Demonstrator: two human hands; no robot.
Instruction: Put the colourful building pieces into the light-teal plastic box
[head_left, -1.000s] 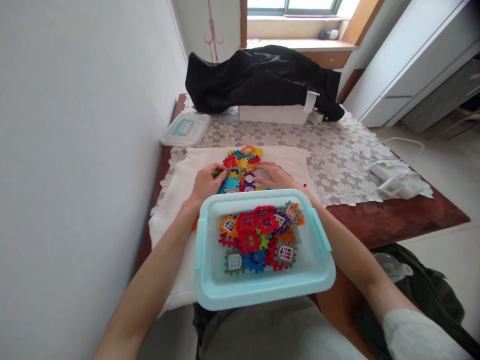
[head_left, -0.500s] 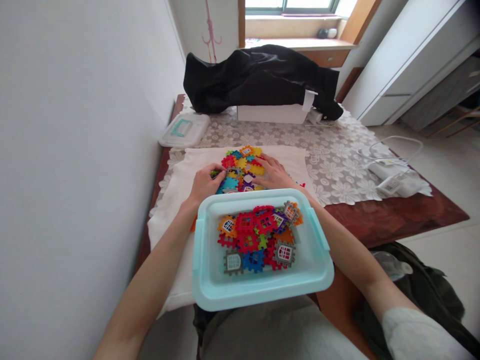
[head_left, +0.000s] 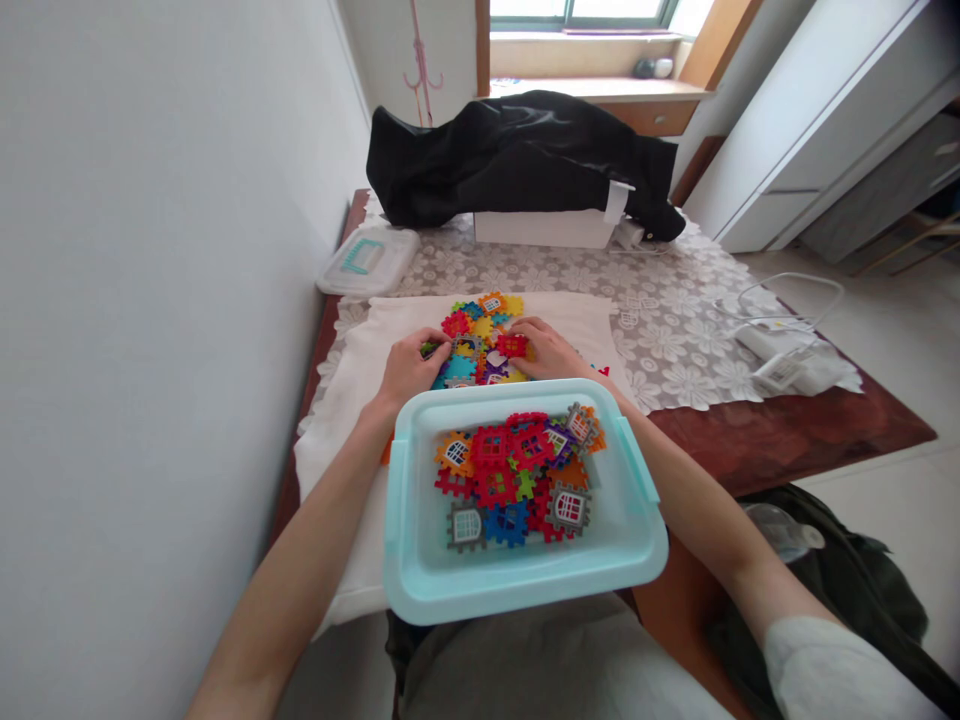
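R hand [head_left: 551, 350] pinches red pc [head_left: 511, 346] at pile [head_left: 481, 327], was spread b4; L hand [head_left: 411, 368] grip unclear.

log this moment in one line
left hand: touching toy pile | right hand: holding red piece | pile: on white cloth | tub: loose pieces inside

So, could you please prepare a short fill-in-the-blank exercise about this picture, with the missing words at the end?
1. The right hand holds a ____ toy piece.
2. The assembly of toys between the right hand and the left hand lies on a ____ cloth.
3. The cover draped over the white box is ____.
4. The lid lies on the ____-hand side of the table.

Missing words: red; white; black; left.
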